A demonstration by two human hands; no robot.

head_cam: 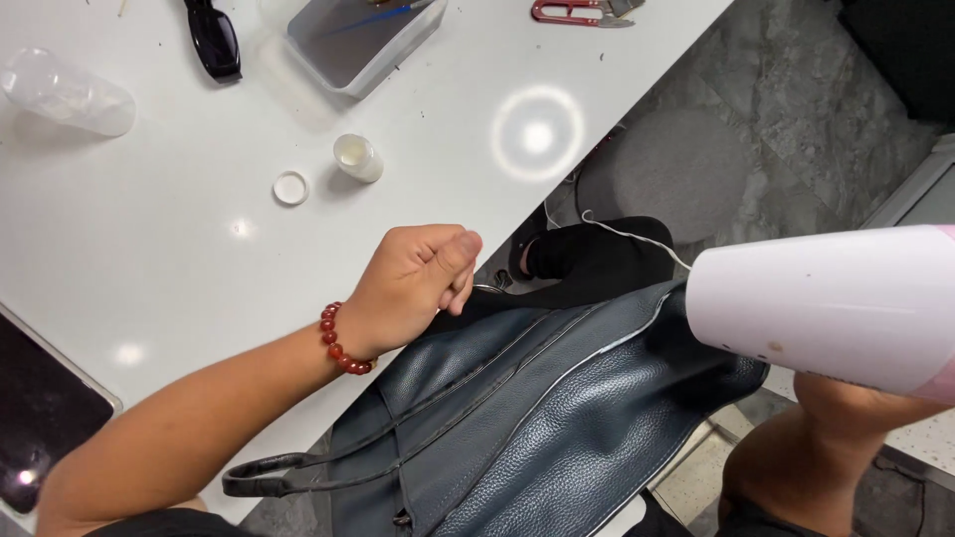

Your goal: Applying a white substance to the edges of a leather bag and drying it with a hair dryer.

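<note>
1. The left hand (413, 283), centre of frame, has its grip pressed together, thumb against curled fingers, pinching the upper edge of the dark leather bag (542, 413).
2. The bag lies in the lower centre of the frame, hanging off the edge of the white desk (179, 229); its strap loop (269, 475) sits at lower left.
3. At the right edge, a white-and-pink cylinder (836, 308), seemingly a hair dryer barrel, points at the bag's seam. The right hand (846, 408) is mostly hidden beneath it; I cannot tell its grip.
4. A white thread (637, 237) trails from the bag's upper edge.
5. On the desk, upper left: a small open bottle (358, 157), its cap (290, 188), sunglasses (214, 38), and 1 clear tray (363, 40).
6. Risk, judged: the nozzle sits near the leather, so lingering heat could scorch or warp it.
7. Risk, judged: the pinch holds only an edge; a slip could let the bag slide floorward.
</note>
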